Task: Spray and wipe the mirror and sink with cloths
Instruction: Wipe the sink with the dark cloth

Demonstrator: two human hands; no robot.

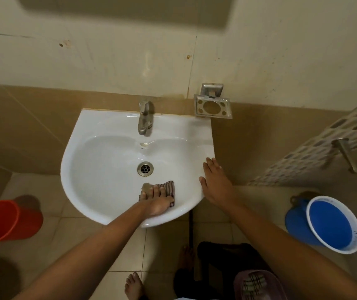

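Cloth [166, 190], soft and limp, lies in the sink [99, 135] basin near the drain [145, 168], pressed flat under the left hand [158, 202]; best bunched under the palm. The right hand [216, 187] rests open on the rim. A blue bucket [329, 224] and red bucket [6, 219] stand beside; contents unclear.

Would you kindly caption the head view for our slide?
Left hand presses a striped cloth inside the white sink; right hand rests on its rim.
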